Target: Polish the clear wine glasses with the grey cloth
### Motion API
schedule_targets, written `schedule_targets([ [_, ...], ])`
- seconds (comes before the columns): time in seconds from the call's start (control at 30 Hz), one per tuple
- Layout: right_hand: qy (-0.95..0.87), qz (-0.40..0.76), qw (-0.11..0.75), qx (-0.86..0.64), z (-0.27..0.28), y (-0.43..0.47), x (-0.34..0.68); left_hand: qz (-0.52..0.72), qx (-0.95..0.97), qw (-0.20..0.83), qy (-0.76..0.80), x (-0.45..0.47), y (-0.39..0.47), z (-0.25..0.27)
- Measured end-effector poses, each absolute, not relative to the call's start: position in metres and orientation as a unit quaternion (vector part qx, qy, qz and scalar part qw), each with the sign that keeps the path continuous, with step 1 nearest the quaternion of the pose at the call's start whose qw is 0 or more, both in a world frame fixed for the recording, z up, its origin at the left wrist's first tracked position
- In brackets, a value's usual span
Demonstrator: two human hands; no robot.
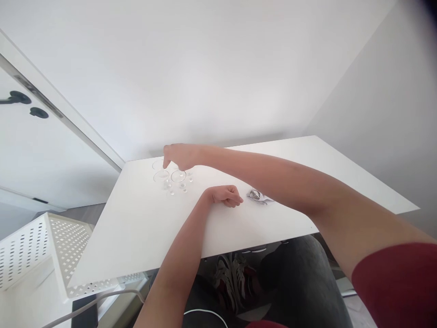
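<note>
My right hand (180, 156) reaches across to the far left of the table, above a group of clear glasses. Its fingers are bent downward and closed together; what they grip, if anything, is hidden or too small to tell. Below it stand a clear round-rimmed glass (178, 176) and another clear glass (160, 176), with a third rim partly behind the fingers. Small clear round bits (172, 192) show at the foot of the glasses. My left hand (227, 196) rests curled near the table's middle, its contents hidden. To its right lies a crumpled silvery packet (256, 196), partly covered by my right forearm.
The white table (143, 228) stands against a white wall (218, 82). A white perforated rack (68, 241) and a grey cable (99, 298) are at the lower left. A door with a dark handle (18, 97) is on the left. My legs are under the near edge.
</note>
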State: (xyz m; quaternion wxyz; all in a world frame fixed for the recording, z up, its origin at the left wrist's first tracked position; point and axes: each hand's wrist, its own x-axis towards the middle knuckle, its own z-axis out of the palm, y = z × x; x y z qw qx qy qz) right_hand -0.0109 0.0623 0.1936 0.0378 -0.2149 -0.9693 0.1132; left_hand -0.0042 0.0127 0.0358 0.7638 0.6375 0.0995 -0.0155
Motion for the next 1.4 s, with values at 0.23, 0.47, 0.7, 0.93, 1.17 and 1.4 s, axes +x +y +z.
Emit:
schedule_targets([
  [0.23,-0.892,0.131,0.284,-0.326,0.187,0.041,0.095,0.022,0.635,0.762,0.127,-0.005,0.014,0.035],
  [0.47,-0.669,0.275,0.415,-0.552,0.107,-0.028,0.246,0.088,0.650,0.742,0.141,-0.003,0.017,0.030],
  [0.7,-0.692,0.316,0.327,-0.560,0.041,-0.072,0.282,0.324,0.631,0.674,0.206,-0.001,0.025,0.021],
  [0.93,-0.511,0.484,0.527,-0.476,0.044,0.008,0.227,0.448,0.554,0.615,0.337,0.003,0.026,0.028],
  [1.17,-0.352,0.576,0.644,-0.360,0.021,0.088,0.153,0.542,0.419,0.637,0.354,-0.003,0.034,0.026],
  [1.4,-0.463,0.563,0.577,-0.367,0.009,0.087,0.157,0.555,0.344,0.673,0.348,-0.006,0.040,0.019],
])
